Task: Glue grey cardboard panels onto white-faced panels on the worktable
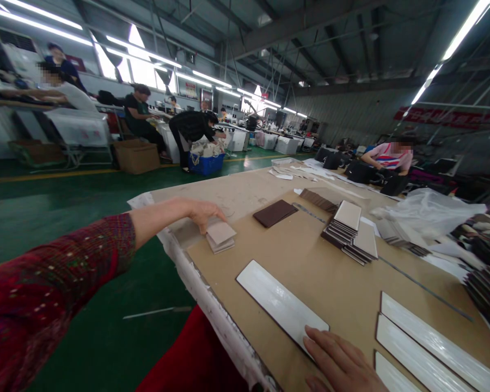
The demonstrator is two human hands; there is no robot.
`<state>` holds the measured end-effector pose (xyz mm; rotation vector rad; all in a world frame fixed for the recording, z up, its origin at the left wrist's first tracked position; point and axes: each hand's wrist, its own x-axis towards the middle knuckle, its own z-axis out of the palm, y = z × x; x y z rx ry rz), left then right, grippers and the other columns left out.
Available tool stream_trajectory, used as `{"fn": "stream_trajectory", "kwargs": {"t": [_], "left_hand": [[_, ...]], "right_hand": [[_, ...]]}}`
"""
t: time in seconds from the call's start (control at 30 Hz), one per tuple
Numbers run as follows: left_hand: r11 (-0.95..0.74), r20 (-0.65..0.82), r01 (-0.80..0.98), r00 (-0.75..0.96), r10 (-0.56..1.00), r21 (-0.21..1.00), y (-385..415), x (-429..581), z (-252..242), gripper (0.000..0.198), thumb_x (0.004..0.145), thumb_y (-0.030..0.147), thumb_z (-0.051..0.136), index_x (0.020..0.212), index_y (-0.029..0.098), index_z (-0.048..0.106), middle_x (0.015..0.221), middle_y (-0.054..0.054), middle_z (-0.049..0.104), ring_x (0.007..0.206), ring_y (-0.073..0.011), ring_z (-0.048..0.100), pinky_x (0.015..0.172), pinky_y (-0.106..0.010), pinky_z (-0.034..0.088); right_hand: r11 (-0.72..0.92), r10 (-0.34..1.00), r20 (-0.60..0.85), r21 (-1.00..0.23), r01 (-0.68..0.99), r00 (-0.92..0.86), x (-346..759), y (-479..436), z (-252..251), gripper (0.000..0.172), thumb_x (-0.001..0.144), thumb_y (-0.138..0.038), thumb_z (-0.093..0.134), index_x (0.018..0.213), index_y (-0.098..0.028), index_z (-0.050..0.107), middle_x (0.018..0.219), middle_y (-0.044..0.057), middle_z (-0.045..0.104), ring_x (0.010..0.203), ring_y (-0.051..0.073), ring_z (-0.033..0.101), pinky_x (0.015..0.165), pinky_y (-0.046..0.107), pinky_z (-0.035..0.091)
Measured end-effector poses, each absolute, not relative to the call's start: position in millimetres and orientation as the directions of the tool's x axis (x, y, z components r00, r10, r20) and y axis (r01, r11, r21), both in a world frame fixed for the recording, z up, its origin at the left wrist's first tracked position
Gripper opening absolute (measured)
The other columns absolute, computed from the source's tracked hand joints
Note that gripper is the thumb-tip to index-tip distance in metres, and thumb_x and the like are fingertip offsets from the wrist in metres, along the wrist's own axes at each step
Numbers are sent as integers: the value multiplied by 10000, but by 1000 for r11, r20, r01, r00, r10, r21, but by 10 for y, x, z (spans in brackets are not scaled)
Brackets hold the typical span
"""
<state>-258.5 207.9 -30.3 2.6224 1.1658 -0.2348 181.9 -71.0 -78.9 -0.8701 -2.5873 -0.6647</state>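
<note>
At the table's left edge, my left hand [207,213] is at a small stack of beige pieces [221,235], its fingers over the far side; whether it grips them I cannot tell. My right hand [343,362] lies with fingers extended on the near end of a long white strip with dark edges [281,302]. More such white strips [428,348] lie to its right. Beyond the hands is a dark brown piece [275,213], and right of that stand stacked light-topped pieces with brown edges [349,220].
The table [237,190] has a pale wrapped edge on the left. Clear plastic [428,209] and dark stacked pieces [488,291] are at the right. A person in pink [392,158] sits across the table. Other people work beyond, near a blue basket [206,162].
</note>
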Motion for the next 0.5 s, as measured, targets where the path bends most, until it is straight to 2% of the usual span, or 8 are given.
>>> {"fn": "stream_trajectory", "kwargs": {"t": [0.17,0.23,0.3,0.37,0.43,0.5], "left_hand": [[-641,-210,759,649,731,114,1969,-2561,-145,760,574,353,839,1296,223,639,1242,-113,663,1171,-349,564,1002,-412,410],[-649,-153,756,653,742,80,1874,-2456,-66,739,634,411,805,1314,190,621,1250,-149,627,1173,-375,541,1010,-453,385],[-680,-101,731,682,724,64,1699,-2255,41,720,692,448,762,1336,175,593,1226,-153,601,1122,-354,555,970,-433,402],[-756,-56,652,758,649,58,1406,-1971,176,678,724,470,738,1328,203,587,1179,-116,594,1046,-299,582,899,-370,434],[-894,40,447,893,447,12,1021,-1655,308,617,752,506,718,1277,201,606,1149,-108,596,1042,-291,586,896,-368,437],[-945,108,324,942,318,-41,643,-1366,399,589,727,534,733,1200,197,629,1031,-86,621,931,-273,601,800,-366,455]], "right_hand": [[710,530,406,267,651,-744,1776,-736,-750,303,891,-236,596,1175,-192,693,1159,70,750,933,247,755,745,325,659],[707,569,398,211,675,-719,1738,-765,-679,327,892,-225,607,1209,-193,681,1210,78,730,1003,257,739,799,341,654],[676,619,410,156,720,-670,1683,-776,-597,381,909,-224,609,1286,-186,643,1311,95,675,1127,274,691,891,371,629],[637,647,445,131,759,-619,1613,-753,-548,489,924,-267,621,1398,-165,560,1428,122,580,1254,306,609,972,417,587],[615,639,488,139,776,-594,1532,-694,-564,646,922,-352,648,1505,-165,442,1499,141,498,1321,340,544,998,447,564],[590,618,542,159,792,-570,1440,-612,-634,736,925,-385,652,1568,-207,341,1494,143,502,1308,346,554,974,440,575]]}}
